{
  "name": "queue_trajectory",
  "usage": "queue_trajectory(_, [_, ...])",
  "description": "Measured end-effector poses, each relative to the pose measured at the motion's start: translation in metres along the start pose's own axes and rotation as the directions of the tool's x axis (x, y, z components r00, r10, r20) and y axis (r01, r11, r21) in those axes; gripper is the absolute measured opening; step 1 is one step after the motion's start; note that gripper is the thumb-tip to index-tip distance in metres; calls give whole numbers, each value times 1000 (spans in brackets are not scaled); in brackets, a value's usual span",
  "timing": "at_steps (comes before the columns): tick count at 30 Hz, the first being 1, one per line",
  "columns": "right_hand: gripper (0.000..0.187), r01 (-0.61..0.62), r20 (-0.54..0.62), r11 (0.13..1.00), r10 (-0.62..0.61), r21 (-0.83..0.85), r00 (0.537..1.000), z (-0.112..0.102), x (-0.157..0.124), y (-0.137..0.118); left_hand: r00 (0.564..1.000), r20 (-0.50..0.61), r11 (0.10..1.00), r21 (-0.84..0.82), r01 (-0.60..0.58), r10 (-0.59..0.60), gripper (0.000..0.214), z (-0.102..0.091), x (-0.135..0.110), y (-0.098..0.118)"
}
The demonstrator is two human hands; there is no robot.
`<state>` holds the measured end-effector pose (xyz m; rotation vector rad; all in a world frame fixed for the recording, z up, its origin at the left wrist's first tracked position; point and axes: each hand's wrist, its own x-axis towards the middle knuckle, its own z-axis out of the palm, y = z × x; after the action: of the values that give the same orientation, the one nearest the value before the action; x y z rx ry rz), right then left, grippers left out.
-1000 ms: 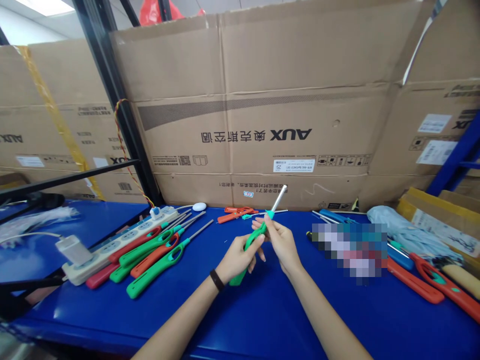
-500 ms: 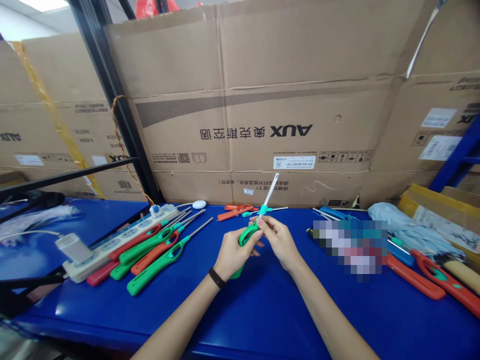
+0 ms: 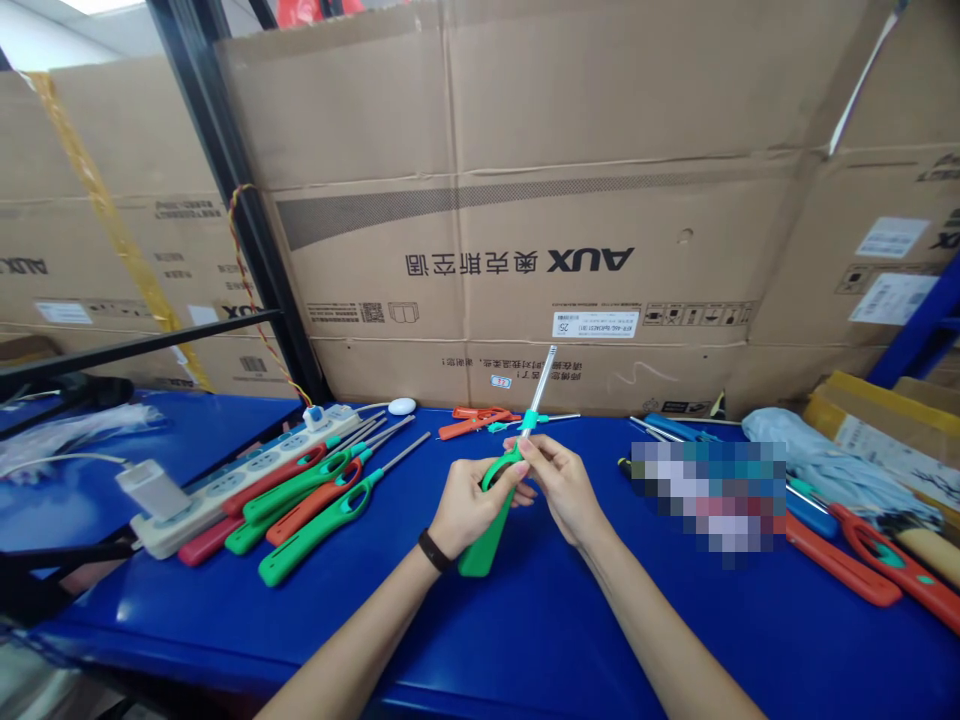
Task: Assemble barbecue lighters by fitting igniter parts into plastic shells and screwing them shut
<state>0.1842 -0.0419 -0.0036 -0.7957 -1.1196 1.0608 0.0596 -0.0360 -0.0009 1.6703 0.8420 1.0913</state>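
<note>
A green long-necked lighter (image 3: pixel 484 538) is held tilted over the blue table, its metal tube (image 3: pixel 545 375) pointing up and away. My left hand (image 3: pixel 470 505) is closed around its upper handle, by the loop-shaped trigger opening. With thumb and fingers, my right hand (image 3: pixel 559 485) pinches the lighter where the tube meets the handle. A teal collar (image 3: pixel 529 421) sits on the tube just above the right fingertips, apart from the handle. My fingers partly hide the joint between handle and tube.
Several red and green lighters (image 3: pixel 315 528) lie at left against a white power strip (image 3: pixel 180 515). Orange lighter parts (image 3: pixel 469 425) are at the back by the cardboard (image 3: pixel 495 130). At right lie red lighters (image 3: pixel 844 560), a blue plastic bag (image 3: pixel 821 455) and a pixelated patch.
The lighter's green handle has swung into fuller view below my left hand. Both hands keep their grip, and the view has shifted slightly.
</note>
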Motion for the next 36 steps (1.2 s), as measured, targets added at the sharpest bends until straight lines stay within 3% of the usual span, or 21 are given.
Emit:
queue_trajectory(5, [41,-14,-31,998,16,68,999,-3,5,-8,997,-24,978,197,-61,67,38,-7,1,-1])
queue_trajectory(10, [36,59,-121,993,-46,106,992,-24,11,-27,982,123,863,470,-187,146,31,-11,-2,4])
queue_trajectory(15, [32,71,-125,993,-59,94,990,-26,10,-32,963,58,721,651,-238,265,34,-8,-5,4])
queue_trajectory(20, [32,82,-98,993,-74,83,992,-17,5,-33,942,111,671,675,-305,317,33,-6,-7,3])
queue_trajectory(26, [26,173,-127,978,-158,117,979,-12,4,-25,923,85,640,696,-324,374,31,-7,-6,4])
queue_trajectory(36, [30,95,-127,990,-82,101,989,-11,6,-18,935,93,642,704,-304,341,27,-8,-5,7])
